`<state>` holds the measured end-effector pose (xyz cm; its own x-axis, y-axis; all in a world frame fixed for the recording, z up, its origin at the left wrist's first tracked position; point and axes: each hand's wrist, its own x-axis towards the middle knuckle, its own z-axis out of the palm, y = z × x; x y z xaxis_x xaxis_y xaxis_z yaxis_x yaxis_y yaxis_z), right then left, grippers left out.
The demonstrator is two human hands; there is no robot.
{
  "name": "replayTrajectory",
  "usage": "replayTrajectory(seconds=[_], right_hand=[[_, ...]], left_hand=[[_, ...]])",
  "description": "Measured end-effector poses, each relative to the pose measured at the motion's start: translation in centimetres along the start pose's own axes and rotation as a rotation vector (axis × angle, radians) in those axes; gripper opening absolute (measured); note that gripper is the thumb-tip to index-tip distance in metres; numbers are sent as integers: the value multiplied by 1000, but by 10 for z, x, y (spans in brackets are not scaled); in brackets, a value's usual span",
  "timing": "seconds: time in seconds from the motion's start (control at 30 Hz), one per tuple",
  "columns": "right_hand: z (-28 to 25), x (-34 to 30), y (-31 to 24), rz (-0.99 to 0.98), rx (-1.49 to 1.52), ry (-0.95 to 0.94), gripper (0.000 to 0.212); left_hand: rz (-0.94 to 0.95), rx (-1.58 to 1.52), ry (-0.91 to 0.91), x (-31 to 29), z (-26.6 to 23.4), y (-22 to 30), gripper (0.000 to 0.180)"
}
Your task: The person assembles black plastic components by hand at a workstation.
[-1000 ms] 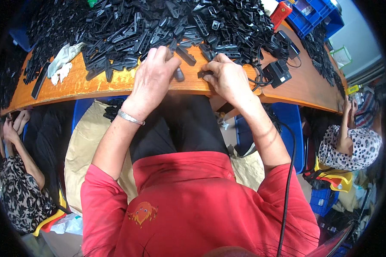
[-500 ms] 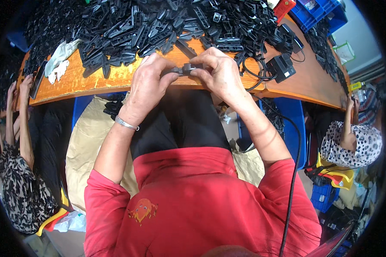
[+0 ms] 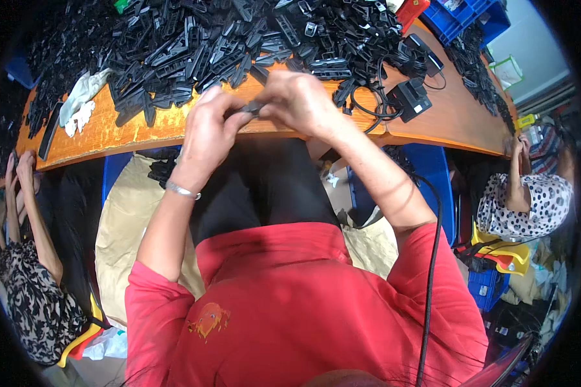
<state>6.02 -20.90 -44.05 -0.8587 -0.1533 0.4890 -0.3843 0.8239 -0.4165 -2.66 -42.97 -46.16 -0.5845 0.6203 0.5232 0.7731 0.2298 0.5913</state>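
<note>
Just over the table's near edge, my left hand (image 3: 210,126) pinches a small black plastic part (image 3: 253,108) between thumb and fingers. My right hand (image 3: 303,106) closes on the same part from the other side; its fingers are smeared by motion. Fingertips cover most of the part, so its exact shape does not show. Beyond both hands spreads a deep pile of long, narrow black plastic parts (image 3: 219,48), resting on the worn orange wooden table (image 3: 168,122).
White gloves (image 3: 84,93) and a flat black object (image 3: 50,132) lie at the left. A black box with a cable (image 3: 410,98) sits to the right, near blue crates (image 3: 461,19). Co-workers' hands (image 3: 22,169) show at the left edge. Brown paper (image 3: 126,226) hangs below.
Both my hands have shifted left with the part and drawn closer together, the right one quickly. The whole view has slid slightly too. A co-worker's hands at the left have moved back from the flat black object.
</note>
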Motion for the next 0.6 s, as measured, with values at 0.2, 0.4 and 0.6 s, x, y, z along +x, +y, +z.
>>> replayTrajectory(seconds=[0.2,0.4,0.6], right_hand=[[5,-21,-28,-39,15,-23,19],[-34,-25,6,252,-367,331,19],[-18,-13,16,397,-608,109,27]], left_hand=[[-240,123,-254,-62,-117,-8,24],[-20,296,56,-36,-100,6,31],[281,314,-73,45,16,17,36]])
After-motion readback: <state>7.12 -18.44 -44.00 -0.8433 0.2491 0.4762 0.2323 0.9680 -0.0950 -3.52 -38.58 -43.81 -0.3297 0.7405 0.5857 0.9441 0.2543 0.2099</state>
